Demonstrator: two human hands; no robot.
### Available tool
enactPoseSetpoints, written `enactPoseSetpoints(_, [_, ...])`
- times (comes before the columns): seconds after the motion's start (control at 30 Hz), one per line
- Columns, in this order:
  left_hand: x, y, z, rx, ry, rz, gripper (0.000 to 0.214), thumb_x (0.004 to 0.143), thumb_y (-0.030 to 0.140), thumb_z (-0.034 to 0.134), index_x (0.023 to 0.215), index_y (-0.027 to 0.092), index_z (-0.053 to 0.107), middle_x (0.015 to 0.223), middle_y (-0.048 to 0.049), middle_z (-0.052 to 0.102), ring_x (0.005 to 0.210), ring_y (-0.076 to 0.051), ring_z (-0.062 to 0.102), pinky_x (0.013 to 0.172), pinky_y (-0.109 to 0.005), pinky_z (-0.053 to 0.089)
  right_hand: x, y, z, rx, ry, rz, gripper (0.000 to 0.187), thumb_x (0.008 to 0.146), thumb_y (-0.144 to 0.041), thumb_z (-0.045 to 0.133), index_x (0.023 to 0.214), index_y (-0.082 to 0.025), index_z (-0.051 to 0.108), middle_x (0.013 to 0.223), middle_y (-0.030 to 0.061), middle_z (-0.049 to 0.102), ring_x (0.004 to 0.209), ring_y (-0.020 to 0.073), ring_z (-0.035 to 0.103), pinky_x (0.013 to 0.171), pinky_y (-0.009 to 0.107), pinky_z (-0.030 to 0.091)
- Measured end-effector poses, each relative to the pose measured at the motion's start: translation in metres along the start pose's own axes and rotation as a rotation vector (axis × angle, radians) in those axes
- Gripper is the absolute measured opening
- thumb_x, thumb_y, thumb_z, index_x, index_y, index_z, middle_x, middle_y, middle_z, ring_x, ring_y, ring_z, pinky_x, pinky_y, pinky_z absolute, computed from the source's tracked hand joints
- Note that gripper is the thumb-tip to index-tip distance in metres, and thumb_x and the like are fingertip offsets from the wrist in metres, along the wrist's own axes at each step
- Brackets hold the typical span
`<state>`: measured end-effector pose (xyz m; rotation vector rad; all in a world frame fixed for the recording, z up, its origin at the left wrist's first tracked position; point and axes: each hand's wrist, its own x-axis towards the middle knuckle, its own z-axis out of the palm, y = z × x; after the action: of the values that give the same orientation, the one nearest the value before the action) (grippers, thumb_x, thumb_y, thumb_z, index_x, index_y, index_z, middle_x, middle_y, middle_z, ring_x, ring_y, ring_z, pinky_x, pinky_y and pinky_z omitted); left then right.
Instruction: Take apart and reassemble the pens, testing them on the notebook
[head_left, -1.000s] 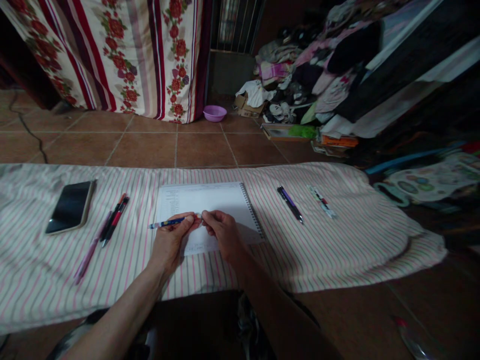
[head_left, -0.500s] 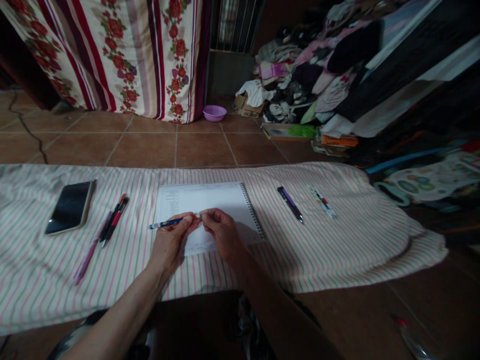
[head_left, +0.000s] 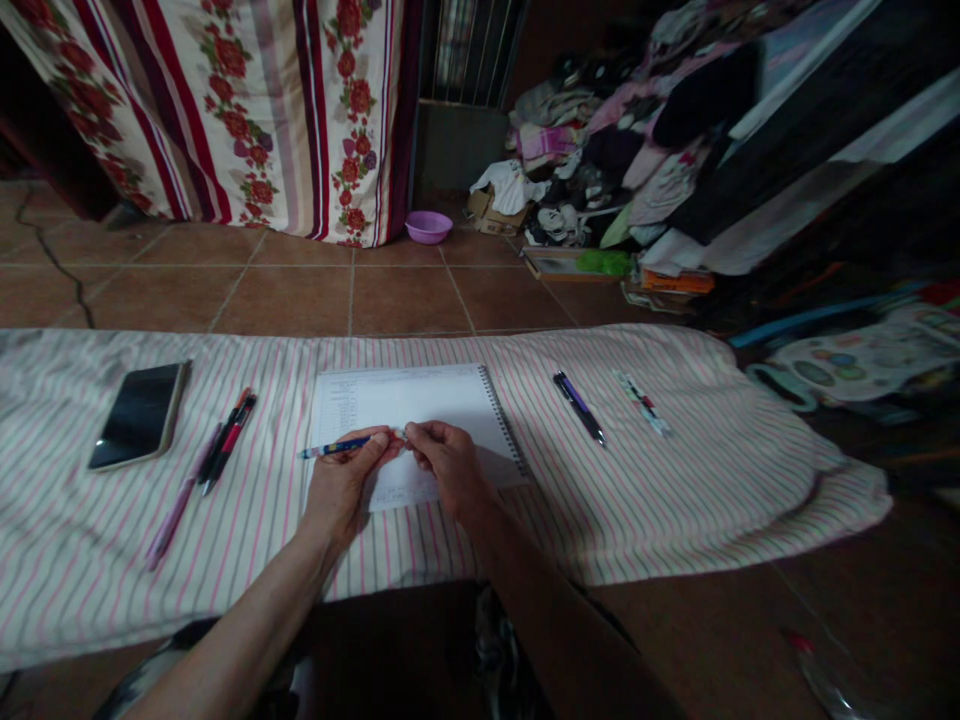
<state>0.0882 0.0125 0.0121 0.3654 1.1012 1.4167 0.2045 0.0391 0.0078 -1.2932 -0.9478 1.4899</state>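
Observation:
My left hand (head_left: 341, 488) pinches a blue pen (head_left: 334, 447) that lies level and points left, just above a spiral notebook (head_left: 420, 400). My right hand (head_left: 448, 465) is closed in a pinch on the pen's right end, where the two hands meet. The notebook lies open on a pink-striped cloth (head_left: 675, 470) spread over the floor. Its page shows faint writing at the left and bottom.
A dark phone (head_left: 140, 413) lies at the left of the cloth, with a red-and-black pen (head_left: 229, 440) and a purple pen (head_left: 178, 505) beside it. Right of the notebook lie a purple pen (head_left: 579, 406) and a white pen (head_left: 643, 403). Beyond are tiles, a floral curtain (head_left: 247, 110), a purple bowl (head_left: 428, 227) and piled clothes (head_left: 600, 150).
Both hands stay pinched on the blue pen over the notebook; the right fingers shifted very slightly at its end. Nothing else moved.

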Motion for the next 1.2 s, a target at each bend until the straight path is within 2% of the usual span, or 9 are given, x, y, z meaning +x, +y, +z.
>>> enactPoseSetpoints(0.27, [0.0013,0.0010,0.0027,-0.096,0.034,-0.032,0.008,0.063,0.005,0.070,0.071,0.007,0.068,0.068,-0.0085,0.071,0.065,-0.014,0.067,0.070,-0.021,0.055,0.0023,0.0038,0.0015,0.095,-0.045,-0.052,0.020,0.060,-0.033,0.067,0.067,-0.015,0.061,0.053,-0.0046,0.050,0.051,0.0074,0.041,0.052,0.023,0.032])
enactPoseSetpoints(0.37, [0.0018,0.0009,0.0017,-0.088,0.031,-0.022,0.012,0.061,0.007,0.072,0.072,0.007,0.068,0.068,-0.0085,0.071,0.065,-0.014,0.067,0.071,-0.020,0.054,0.0005,0.0026,0.0018,0.113,-0.054,0.009,0.025,0.061,-0.038,0.068,0.071,-0.016,0.061,0.058,-0.0038,0.052,0.051,0.0069,0.042,0.052,0.022,0.034])
enactPoseSetpoints(0.47, [0.0013,0.0001,0.0006,-0.054,0.010,-0.001,0.017,0.059,0.012,0.075,0.074,0.008,0.068,0.069,-0.0084,0.071,0.066,-0.014,0.067,0.071,-0.020,0.054,-0.0004,0.0020,0.0010,0.051,-0.047,0.060,0.033,0.065,-0.047,0.064,0.065,-0.016,0.057,0.057,-0.0029,0.052,0.048,0.0062,0.041,0.047,0.022,0.031])
enactPoseSetpoints(0.57, [0.0004,-0.0010,-0.0002,0.004,-0.010,0.032,0.021,0.058,0.016,0.077,0.076,0.009,0.068,0.070,-0.0082,0.072,0.068,-0.015,0.068,0.072,-0.022,0.053,-0.0001,0.0020,-0.0005,-0.032,-0.059,0.036,0.037,0.066,-0.050,0.063,0.057,-0.016,0.054,0.050,-0.0037,0.048,0.043,0.0057,0.037,0.043,0.022,0.027])
enactPoseSetpoints(0.67, [-0.0004,-0.0016,-0.0004,0.041,-0.016,0.044,0.022,0.058,0.018,0.077,0.077,0.010,0.069,0.071,-0.0077,0.072,0.069,-0.016,0.068,0.072,-0.025,0.054,0.0000,0.0019,-0.0011,-0.015,-0.040,0.018,0.033,0.065,-0.046,0.065,0.058,-0.016,0.055,0.050,-0.0041,0.048,0.044,0.0058,0.036,0.043,0.022,0.027])
enactPoseSetpoints(0.87, [-0.0004,-0.0018,0.0023,-0.038,0.029,-0.011,0.016,0.059,0.012,0.075,0.074,0.009,0.068,0.067,-0.0071,0.071,0.065,-0.014,0.067,0.070,-0.023,0.055,0.0004,0.0029,0.0008,0.034,-0.021,0.015,0.021,0.064,-0.035,0.064,0.060,-0.016,0.055,0.046,-0.0063,0.044,0.045,0.0064,0.035,0.047,0.023,0.027])
enactPoseSetpoints(1.0, [0.0015,-0.0022,0.0025,-0.075,0.043,-0.016,0.012,0.061,0.009,0.073,0.072,0.009,0.068,0.067,-0.0065,0.070,0.065,-0.014,0.067,0.072,-0.024,0.055,0.0000,0.0013,0.0010,0.133,-0.069,0.011,0.017,0.061,-0.030,0.066,0.066,-0.015,0.060,0.052,-0.0053,0.048,0.050,0.0065,0.039,0.052,0.023,0.030])
enactPoseSetpoints(1.1, [0.0032,-0.0026,0.0012,-0.090,0.036,-0.007,0.012,0.061,0.009,0.073,0.071,0.009,0.068,0.069,-0.0068,0.071,0.066,-0.014,0.067,0.074,-0.024,0.055,-0.0022,-0.0027,0.0007,0.195,-0.103,0.064,0.022,0.057,-0.032,0.070,0.071,-0.016,0.063,0.059,-0.0042,0.053,0.053,0.0063,0.041,0.053,0.022,0.032])
enactPoseSetpoints(1.2, [0.0035,-0.0027,0.0000,-0.084,0.026,0.002,0.013,0.060,0.010,0.073,0.072,0.009,0.068,0.069,-0.0068,0.071,0.066,-0.014,0.067,0.073,-0.022,0.055,-0.0040,-0.0053,0.0003,0.172,-0.083,0.132,0.029,0.057,-0.040,0.071,0.070,-0.016,0.062,0.060,-0.0035,0.054,0.053,0.0064,0.043,0.053,0.022,0.033])
